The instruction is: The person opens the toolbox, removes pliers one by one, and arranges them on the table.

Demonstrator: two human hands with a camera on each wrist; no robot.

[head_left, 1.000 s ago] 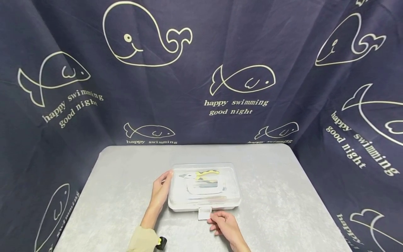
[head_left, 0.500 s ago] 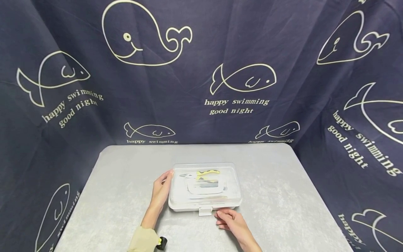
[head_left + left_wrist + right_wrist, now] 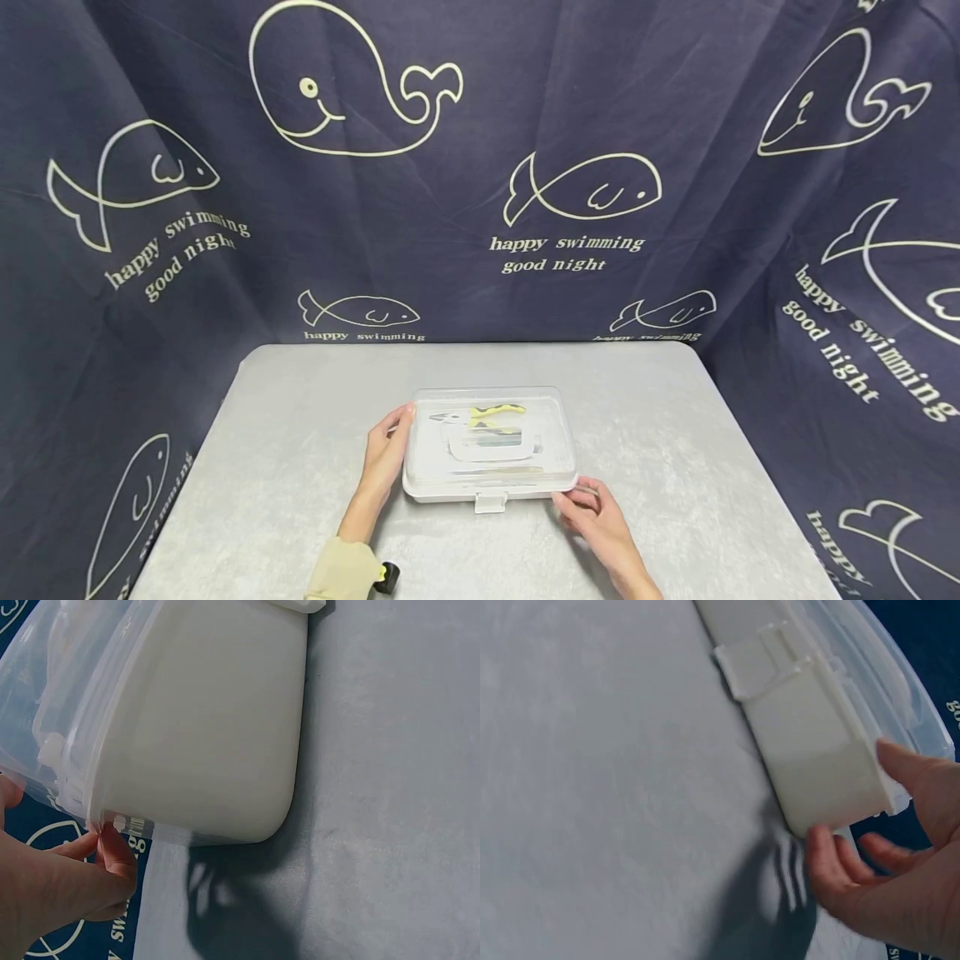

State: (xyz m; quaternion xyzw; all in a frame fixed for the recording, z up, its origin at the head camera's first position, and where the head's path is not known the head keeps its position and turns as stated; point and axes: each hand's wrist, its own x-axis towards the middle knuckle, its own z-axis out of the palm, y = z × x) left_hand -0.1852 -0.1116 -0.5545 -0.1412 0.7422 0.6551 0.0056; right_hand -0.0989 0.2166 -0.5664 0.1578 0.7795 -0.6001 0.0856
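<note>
A white plastic storage box with a clear lid lies on the table. Through the lid I see pliers with yellow and black handles and several thin items, too blurred to name. A white latch sits at the middle of the box's front, lying close to the wall in the right wrist view. My left hand grips the box's left side, thumb by the lid, curled fingers at the rim. My right hand is around the front right corner, thumb at the rim, fingers loosely bent near the bottom corner.
The grey table spreads out on all sides of the box. A dark blue curtain with whale and fish outlines hangs behind and at both sides. The left forearm has a beige sleeve, with a black device at the wrist.
My right hand has left the latch and slid right to the box's front right corner. The latch, earlier sticking out toward me, now lies closer to the front. My left hand stays put.
</note>
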